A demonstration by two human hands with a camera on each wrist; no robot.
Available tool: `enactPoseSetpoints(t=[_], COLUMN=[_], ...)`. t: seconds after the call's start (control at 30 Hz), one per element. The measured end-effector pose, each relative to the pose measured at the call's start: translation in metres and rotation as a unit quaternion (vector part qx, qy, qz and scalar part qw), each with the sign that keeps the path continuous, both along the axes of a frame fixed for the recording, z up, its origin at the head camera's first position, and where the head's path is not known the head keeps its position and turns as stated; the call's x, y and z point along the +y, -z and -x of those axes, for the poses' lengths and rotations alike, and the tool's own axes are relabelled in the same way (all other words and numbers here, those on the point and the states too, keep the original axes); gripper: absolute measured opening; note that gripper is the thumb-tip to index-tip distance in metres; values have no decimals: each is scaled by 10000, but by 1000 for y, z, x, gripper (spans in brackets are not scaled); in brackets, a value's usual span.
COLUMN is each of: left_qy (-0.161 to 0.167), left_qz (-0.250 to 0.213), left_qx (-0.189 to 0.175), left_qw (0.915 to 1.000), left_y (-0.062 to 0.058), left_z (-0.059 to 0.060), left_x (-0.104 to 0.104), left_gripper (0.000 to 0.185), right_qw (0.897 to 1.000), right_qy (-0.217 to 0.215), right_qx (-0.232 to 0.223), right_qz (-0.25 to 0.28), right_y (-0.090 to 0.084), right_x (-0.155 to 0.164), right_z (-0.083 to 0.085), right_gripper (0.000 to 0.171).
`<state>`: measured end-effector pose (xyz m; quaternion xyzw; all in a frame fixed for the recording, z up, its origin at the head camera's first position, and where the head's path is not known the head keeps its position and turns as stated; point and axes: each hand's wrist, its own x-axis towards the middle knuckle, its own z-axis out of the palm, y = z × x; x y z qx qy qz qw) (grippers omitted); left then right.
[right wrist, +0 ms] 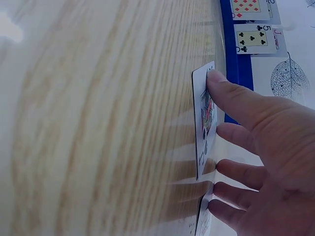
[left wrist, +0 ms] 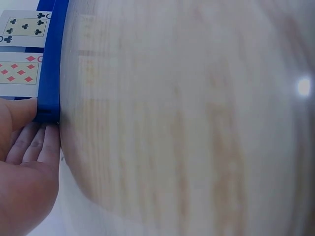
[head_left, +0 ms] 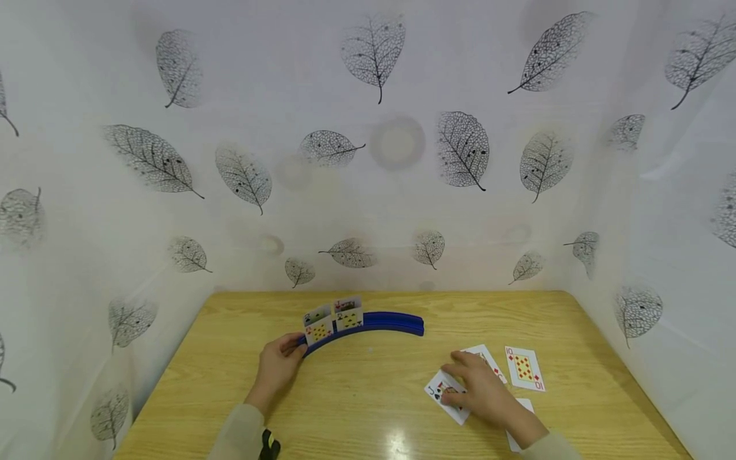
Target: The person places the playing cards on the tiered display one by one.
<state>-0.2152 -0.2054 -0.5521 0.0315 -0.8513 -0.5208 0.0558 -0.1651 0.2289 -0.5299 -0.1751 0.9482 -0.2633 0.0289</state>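
Note:
A blue curved card holder [head_left: 379,321] stands on the wooden table [head_left: 356,396] with face-up cards [head_left: 333,319] in its left end. My left hand [head_left: 294,349] rests at that left end. In the left wrist view the thumb [left wrist: 19,110] touches the holder [left wrist: 49,59] and the straight fingers lie against its end. My right hand [head_left: 460,378] lies spread over a jack card [head_left: 441,391] flat on the table. In the right wrist view the index fingertip [right wrist: 216,78] presses the jack card [right wrist: 204,113].
A ten of diamonds [head_left: 524,368] lies face up right of my right hand. Another card [head_left: 487,355] is partly under its fingers, and a pale card [head_left: 524,405] lies by the wrist. Leaf-patterned white walls [head_left: 368,160] enclose the table on three sides.

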Motion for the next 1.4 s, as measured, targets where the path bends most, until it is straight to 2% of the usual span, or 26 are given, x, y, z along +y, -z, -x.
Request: enactPoseSetpoints(t=[0.23, 0.5, 0.83, 1.13, 1.3, 1.4], left_qy=[-22, -73, -19, -21, -10, -15], left_qz=[12, 29, -58, -87, -121, -115], left_qx=[7, 107, -12, -36, -78, -76], left_qw=[10000, 9999, 10000, 10000, 9999, 9999], left_y=[1, 2, 2, 1, -1, -2], left_z=[1, 0, 1, 0, -1, -1], left_x=[0, 0, 0, 0, 0, 0], left_gripper=[32, 31, 32, 32, 33, 32], right_qw=[9997, 9989, 9997, 9989, 9978, 9979], right_qy=[-139, -233, 140, 320, 421, 435], right_qx=[155, 321, -26, 27, -102, -3], right_qz=[-150, -242, 175, 349, 506, 486], right_y=[-1, -4, -3, 1, -1, -4], right_x=[0, -1, -3, -8, -12, -13], right_z=[-1, -2, -1, 0, 0, 0], right_gripper=[65, 60, 59, 53, 51, 46])
